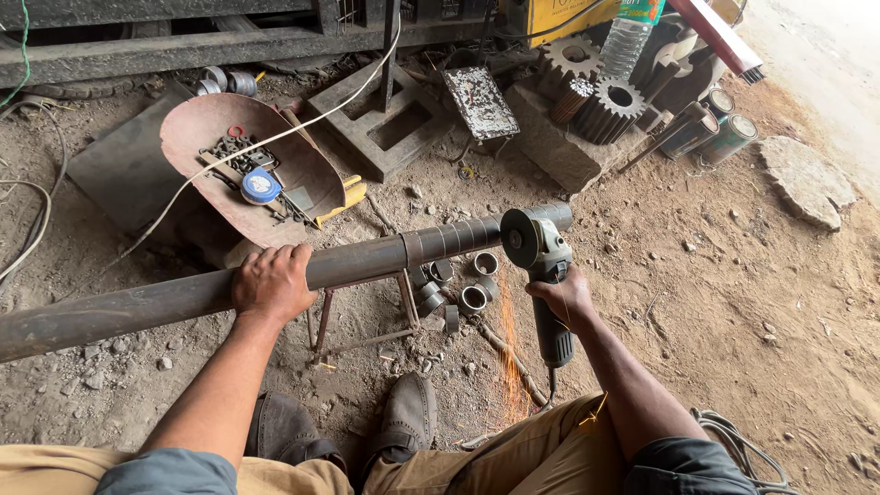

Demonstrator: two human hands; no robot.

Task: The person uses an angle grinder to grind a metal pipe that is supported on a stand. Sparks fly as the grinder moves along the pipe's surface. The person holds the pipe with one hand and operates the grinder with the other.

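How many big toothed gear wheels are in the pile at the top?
3 gears: one upper gear beside the plastic bottle, one dark gear lower right, and a narrow one between them. More may be hidden in the clutter behind.

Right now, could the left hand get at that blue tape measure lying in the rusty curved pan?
Probably yes. The left hand rests on the long pipe, and the blue tape measure lies in the curved pan just beyond it, with only open ground between. It would have to let go of the pipe first.
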